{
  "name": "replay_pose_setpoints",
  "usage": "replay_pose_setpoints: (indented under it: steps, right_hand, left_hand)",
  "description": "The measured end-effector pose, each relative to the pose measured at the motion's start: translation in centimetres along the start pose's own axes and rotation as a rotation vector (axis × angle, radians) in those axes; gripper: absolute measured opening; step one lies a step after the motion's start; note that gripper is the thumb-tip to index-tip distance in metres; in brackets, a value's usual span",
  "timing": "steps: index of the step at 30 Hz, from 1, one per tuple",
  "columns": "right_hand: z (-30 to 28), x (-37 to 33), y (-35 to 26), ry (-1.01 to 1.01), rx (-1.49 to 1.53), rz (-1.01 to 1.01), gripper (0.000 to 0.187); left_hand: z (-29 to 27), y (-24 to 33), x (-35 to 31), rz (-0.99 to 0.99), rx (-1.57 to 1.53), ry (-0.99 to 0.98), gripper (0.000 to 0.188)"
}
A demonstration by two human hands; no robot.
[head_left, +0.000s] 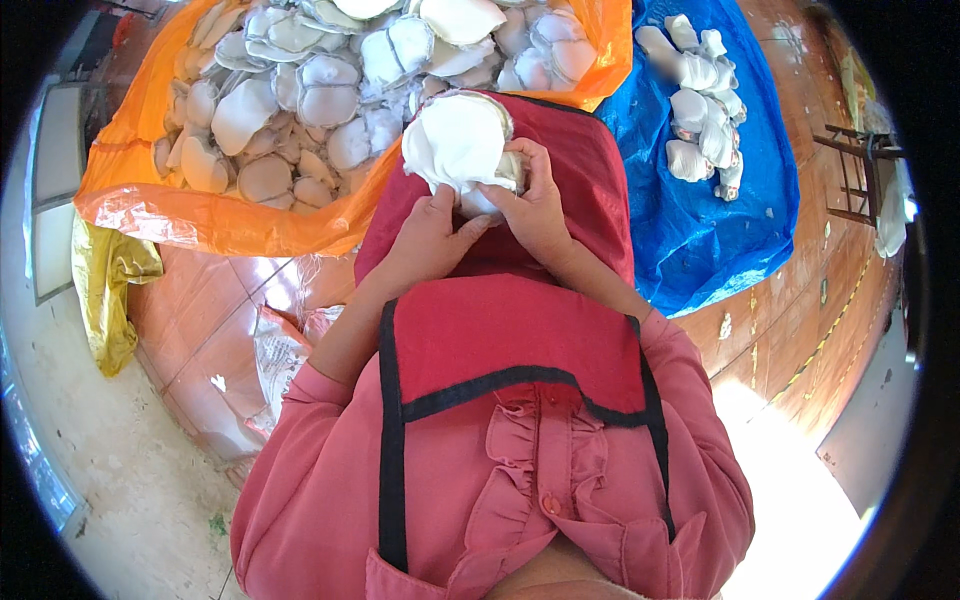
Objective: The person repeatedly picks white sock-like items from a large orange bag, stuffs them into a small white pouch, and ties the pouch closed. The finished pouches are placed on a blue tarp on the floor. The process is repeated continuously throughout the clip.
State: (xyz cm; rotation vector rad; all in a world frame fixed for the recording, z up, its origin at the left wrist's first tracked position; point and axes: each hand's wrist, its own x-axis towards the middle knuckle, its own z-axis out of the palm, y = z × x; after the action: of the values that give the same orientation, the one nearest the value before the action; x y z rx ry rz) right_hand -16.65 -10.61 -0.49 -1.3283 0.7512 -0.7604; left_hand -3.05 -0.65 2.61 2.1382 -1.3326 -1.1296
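A white, rounded, soft fabric piece [455,143] with a fuzzy grey-white edge is held over the red apron on my lap. My left hand [432,240] is closed on its lower edge, the thumb lying toward the middle. From the right, my right hand [535,205] pinches the same edge, its thumb pressed on the fabric and its fingers curled behind. Parts of the fingers are hidden by the cloth. Beyond my hands, an orange plastic sheet or sack [215,232] holds many similar flat, rounded white pieces [328,90] with seams and fluffy edges.
On the right, a blue plastic sheet [700,250] bears several stuffed-looking white fabric shapes [715,130]. A yellow bag [105,300] lies at the left, and a white printed sack [280,360] rests on the tiled floor. A dark stool-like frame [850,180] stands far right.
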Motion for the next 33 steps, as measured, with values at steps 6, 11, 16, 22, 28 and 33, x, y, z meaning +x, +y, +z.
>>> replay_pose_setpoints:
  steps: [6,11,16,22,28,33]
  right_hand:
    - [0.1,0.1,1.4,0.025,-0.036,-0.099,0.049]
    - [0.2,0.0,1.9,0.019,-0.017,-0.025,0.048]
    - [0.4,0.0,0.8,0.005,0.089,0.015,0.050]
    - [-0.3,0.1,-0.1,-0.027,0.256,0.164,0.051]
    - [0.3,-0.3,0.1,0.035,0.346,0.187,0.052]
    - [0.7,-0.2,0.3,0.101,0.202,0.147,0.053]
  left_hand:
    - [-0.3,-0.3,0.4,0.092,-0.735,-0.018,0.056]
    - [0.3,-0.9,0.9,0.027,-1.073,0.080,0.059]
    - [-0.2,-0.8,0.6,0.020,-1.091,0.109,0.058]
    - [-1.1,-1.2,0.4,0.075,-1.063,0.010,0.060]
    - [-1.6,-2.3,1.2,0.105,-0.353,0.034,0.076]
    - [-1.1,-0.3,1.2,0.175,-0.158,0.188,0.067]
